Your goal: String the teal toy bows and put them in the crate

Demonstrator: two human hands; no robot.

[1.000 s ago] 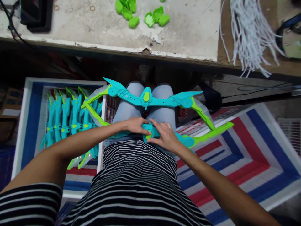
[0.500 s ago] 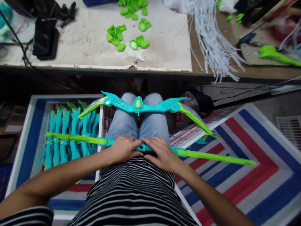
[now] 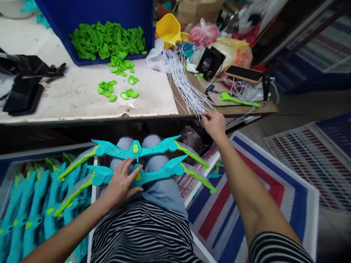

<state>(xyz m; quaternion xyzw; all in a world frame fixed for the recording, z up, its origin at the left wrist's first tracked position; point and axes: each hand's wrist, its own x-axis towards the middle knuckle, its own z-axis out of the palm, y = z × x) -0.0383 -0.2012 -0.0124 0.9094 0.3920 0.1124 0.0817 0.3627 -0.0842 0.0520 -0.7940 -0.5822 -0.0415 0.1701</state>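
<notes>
Two turquoise toy bows with lime-green limbs lie across my lap, a far bow (image 3: 153,151) and a near bow (image 3: 157,176), both face up. On the left part and centre of the near bow rests my left hand (image 3: 120,184), its fingers spread and partly covering the bow's middle. My right hand (image 3: 215,126) reaches out to the table's front edge, finger and thumb pinched at the loose ends of a bundle of white strings (image 3: 186,84). How many strings are in the pinch is hidden.
Stacked bows (image 3: 35,204) fill a crate at left; another crate (image 3: 274,171) with a striped lining stands at right. Small green parts (image 3: 106,87) lie on the table before a blue bin (image 3: 59,40). A phone (image 3: 244,73), a small fan (image 3: 210,63) and a yellow scoop (image 3: 168,29) sit further right.
The near bow has turned from edge-on to face up on my lap. My right hand has left it and moved to the strings; my left hand has spread on the bow. The view has shifted right.
</notes>
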